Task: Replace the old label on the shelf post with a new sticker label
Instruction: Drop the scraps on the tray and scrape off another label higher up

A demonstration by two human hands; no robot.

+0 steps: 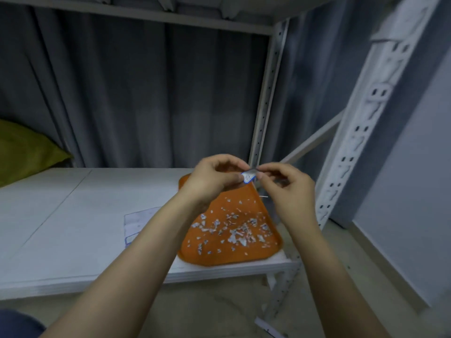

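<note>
- 2 bare hands meet above the far end of 1 orange tray (268, 250); the tray lies on 1 white shelf board (73, 215) and holds many small white paper scraps (234, 230), too many and too blurred to count.
- The left hand (212, 179) pinches 1 small sticker (249, 177) between thumb and fingers; the right hand (290, 189) pinches its other edge.
- The sticker is white with a blue border; its writing is unreadable.
- 2 white posts show: a far one (268, 93) and a near one (366, 123), full of holes.
- 1 clear sheet (139, 223) is partly hidden by the left forearm; 1 yellow-green bag (26, 152) is cut off at the left.
</note>
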